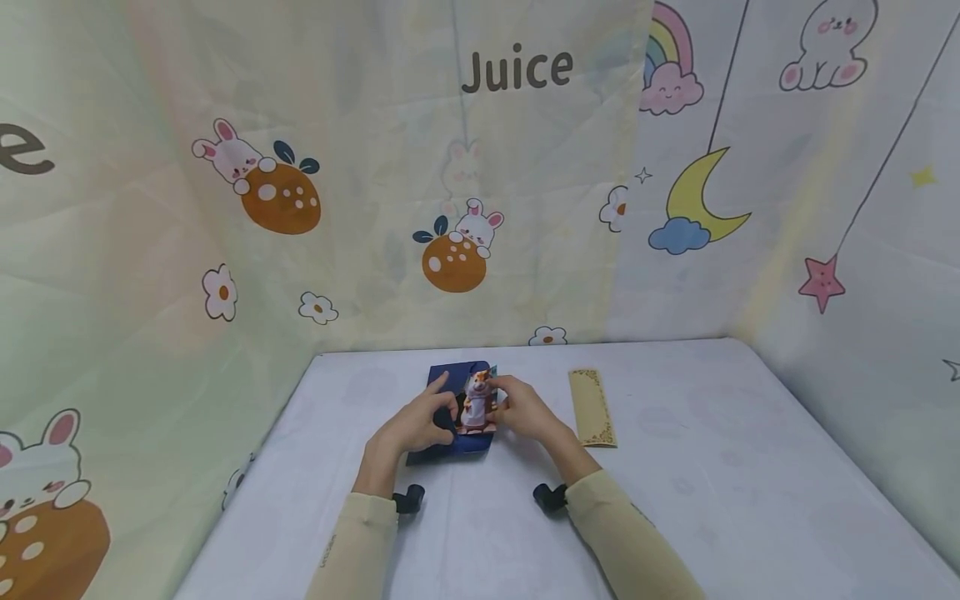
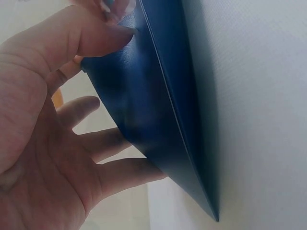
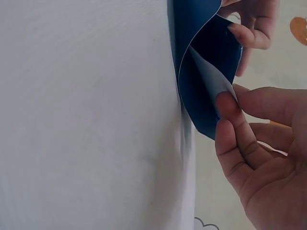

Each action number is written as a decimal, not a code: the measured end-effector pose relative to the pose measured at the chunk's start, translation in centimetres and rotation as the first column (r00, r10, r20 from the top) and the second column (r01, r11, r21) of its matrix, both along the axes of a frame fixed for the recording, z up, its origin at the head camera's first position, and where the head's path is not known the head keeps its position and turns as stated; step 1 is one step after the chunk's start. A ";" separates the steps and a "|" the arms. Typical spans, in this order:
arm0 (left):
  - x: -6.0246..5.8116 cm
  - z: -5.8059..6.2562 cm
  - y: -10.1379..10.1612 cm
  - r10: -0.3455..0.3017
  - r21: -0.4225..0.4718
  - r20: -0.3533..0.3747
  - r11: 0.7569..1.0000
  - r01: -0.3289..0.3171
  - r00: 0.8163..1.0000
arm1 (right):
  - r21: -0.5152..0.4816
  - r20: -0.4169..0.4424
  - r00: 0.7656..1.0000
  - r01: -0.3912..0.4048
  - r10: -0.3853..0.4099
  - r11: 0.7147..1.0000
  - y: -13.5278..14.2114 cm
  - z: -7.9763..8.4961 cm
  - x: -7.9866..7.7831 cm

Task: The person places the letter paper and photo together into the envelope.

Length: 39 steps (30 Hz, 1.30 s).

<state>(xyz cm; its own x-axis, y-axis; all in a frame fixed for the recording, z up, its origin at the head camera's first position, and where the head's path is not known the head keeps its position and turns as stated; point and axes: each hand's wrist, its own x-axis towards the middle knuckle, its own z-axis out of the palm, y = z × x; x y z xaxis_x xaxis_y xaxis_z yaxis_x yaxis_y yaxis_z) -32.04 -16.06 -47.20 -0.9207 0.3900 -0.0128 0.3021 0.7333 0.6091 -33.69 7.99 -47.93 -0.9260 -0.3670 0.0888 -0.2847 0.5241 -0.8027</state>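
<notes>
1. Right wrist view: the right hand (image 3: 259,158) pinches a pale card (image 3: 213,81) between thumb and forefinger, the card's tip sitting inside the mouth of a dark blue sleeve (image 3: 211,57). The grip is narrow, only at the card's corner, which keeps the rest of the card free to lie between the sleeve's two layers.
2. The left hand (image 2: 53,129) holds the sleeve (image 2: 153,120): thumb pressed on its upper face, fingers curled under the lower one. That lifts one long edge off the table (image 2: 259,96) and bows the layers apart, so the mouth gapes toward the right hand.
3. From the head view, both hands meet at the middle of the table (image 1: 712,467), left hand (image 1: 412,429) on the near left of the sleeve (image 1: 457,400), right hand (image 1: 525,412) at its right edge. The card's printed face (image 1: 477,404), a cartoon animal, stands up between them.
4. To the right, well apart, a tan strip (image 1: 592,407) lies flat on the table.
5. Cartoon curtains (image 1: 300,208) close the far and side edges.
</notes>
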 end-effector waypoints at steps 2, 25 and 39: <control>0.0 0.0 0.0 0.003 -0.001 0.001 1.000 -0.003 1.000 | 0.003 -0.004 1.000 -0.003 0.003 1.000 -0.1 0.0 -0.1; -0.1 -0.2 -0.3 -0.002 0.010 0.005 1.000 0.002 1.000 | 0.025 0.051 0.999 0.002 -0.003 1.000 -1.2 -0.4 -1.0; -0.1 -0.3 -0.2 -0.008 -0.001 -0.015 1.000 0.008 1.000 | -0.003 0.091 0.996 -0.012 0.012 1.000 -2.0 -0.6 -1.3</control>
<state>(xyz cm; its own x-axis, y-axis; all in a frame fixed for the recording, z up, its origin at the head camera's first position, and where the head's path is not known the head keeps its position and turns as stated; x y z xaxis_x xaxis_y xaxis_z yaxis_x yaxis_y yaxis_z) -32.16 -16.24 -47.47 -0.9177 0.3972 0.0009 0.3173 0.7317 0.6033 -35.02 5.96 -48.55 -0.9258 -0.3780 0.0049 -0.2165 0.5194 -0.8267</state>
